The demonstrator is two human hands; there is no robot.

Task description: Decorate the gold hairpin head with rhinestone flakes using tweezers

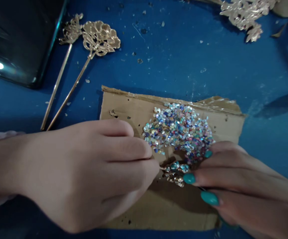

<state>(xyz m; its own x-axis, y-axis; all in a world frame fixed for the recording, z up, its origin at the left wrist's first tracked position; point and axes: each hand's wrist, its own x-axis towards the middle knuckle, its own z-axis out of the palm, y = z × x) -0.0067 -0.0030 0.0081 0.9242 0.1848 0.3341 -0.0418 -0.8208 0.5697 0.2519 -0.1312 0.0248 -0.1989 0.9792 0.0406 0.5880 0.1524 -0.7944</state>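
Observation:
My left hand [91, 172] is closed, its fingers wrapped round the thin stem of a small metal hairpin [176, 174]. The hairpin's flower-like head points right and carries shiny turquoise pieces in its gold openwork. Close against that head, my right hand [236, 176] has its teal-nailed fingers pinched together. A sliver of something thin and dark shows between them; what it is I cannot make out. Just beyond both hands a heap of small iridescent shell chips [180, 129] lies on a piece of cardboard [124, 106]. Most of the hairpin's stem is hidden in my left fist.
Two gold hairpins with openwork flower heads, one larger [101, 38] and one smaller [71, 30], lie at the upper left beside a glossy black object [16, 39]. Another metal floral ornament [245, 15] is at the top right. Loose chips dot the blue tabletop [173, 66].

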